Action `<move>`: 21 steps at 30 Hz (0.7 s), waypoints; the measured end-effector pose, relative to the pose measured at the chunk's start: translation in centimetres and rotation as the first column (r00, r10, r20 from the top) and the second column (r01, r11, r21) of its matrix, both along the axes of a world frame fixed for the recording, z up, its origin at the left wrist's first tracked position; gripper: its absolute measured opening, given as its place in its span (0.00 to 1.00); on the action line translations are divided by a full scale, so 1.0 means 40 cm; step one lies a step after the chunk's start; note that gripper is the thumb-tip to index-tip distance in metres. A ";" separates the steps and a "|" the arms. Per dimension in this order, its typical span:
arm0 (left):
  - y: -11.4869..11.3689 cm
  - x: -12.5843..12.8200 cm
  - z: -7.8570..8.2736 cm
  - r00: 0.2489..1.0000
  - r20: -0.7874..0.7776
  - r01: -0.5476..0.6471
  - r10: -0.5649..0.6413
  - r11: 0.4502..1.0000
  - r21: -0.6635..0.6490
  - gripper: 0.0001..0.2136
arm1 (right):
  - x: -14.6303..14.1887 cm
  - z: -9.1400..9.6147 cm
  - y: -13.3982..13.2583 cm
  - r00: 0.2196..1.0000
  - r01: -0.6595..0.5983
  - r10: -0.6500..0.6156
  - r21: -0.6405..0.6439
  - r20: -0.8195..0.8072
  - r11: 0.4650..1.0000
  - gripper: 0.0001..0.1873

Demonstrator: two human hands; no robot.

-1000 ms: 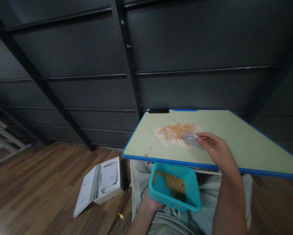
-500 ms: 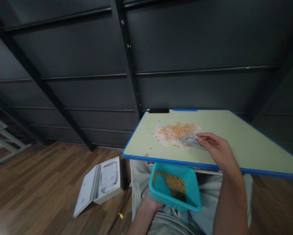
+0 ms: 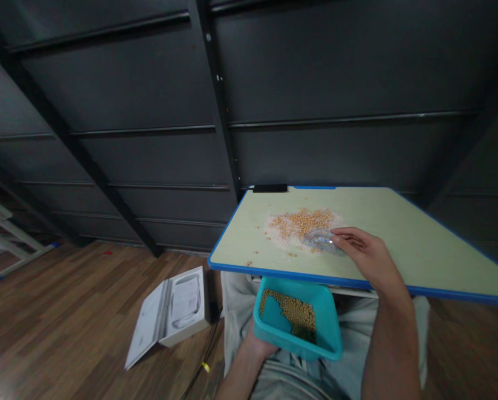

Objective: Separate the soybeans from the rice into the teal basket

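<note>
My right hand (image 3: 363, 254) rests on the pale green table (image 3: 398, 233) and is closed on a small clear plastic scoop (image 3: 320, 241), whose mouth lies at the near edge of a pile of yellow beans mixed with white grains (image 3: 301, 223). My left hand (image 3: 255, 347) grips from below the near left corner of a teal plastic tub (image 3: 326, 325), held over my lap just under the table's blue front edge. The tub holds a layer of yellow beans (image 3: 295, 315). A few stray beans lie on the table to the left of the pile.
An opened white carton (image 3: 169, 311) lies on the wooden floor to the left of my legs. A dark panelled wall with slanting metal beams (image 3: 215, 94) stands behind the table. A black flat object (image 3: 269, 188) sits at the table's far edge.
My right hand has drawn the clear scoop a little to the left and nearer along the pile's edge. The tub and my left hand have stayed put.
</note>
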State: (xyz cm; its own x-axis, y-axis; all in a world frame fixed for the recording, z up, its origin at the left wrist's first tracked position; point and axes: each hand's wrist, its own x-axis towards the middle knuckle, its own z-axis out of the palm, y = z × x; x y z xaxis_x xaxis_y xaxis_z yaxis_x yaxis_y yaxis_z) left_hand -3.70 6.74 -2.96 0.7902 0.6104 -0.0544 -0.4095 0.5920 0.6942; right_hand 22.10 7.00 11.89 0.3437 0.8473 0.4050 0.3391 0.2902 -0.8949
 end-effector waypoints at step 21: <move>0.004 -0.014 -0.031 0.974 0.225 0.009 -0.003 1.000 -0.027 0.20 | -0.011 0.005 -0.004 0.997 -0.040 0.042 -0.019 0.067 0.999 0.15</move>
State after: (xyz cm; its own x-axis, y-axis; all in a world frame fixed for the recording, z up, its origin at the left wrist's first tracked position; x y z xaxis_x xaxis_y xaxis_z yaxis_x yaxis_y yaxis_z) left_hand -4.27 6.90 -4.21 0.7878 0.6062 0.1088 -0.5498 0.6126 0.5679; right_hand 21.66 6.83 12.09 0.2810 0.8673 0.4108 0.3867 0.2895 -0.8756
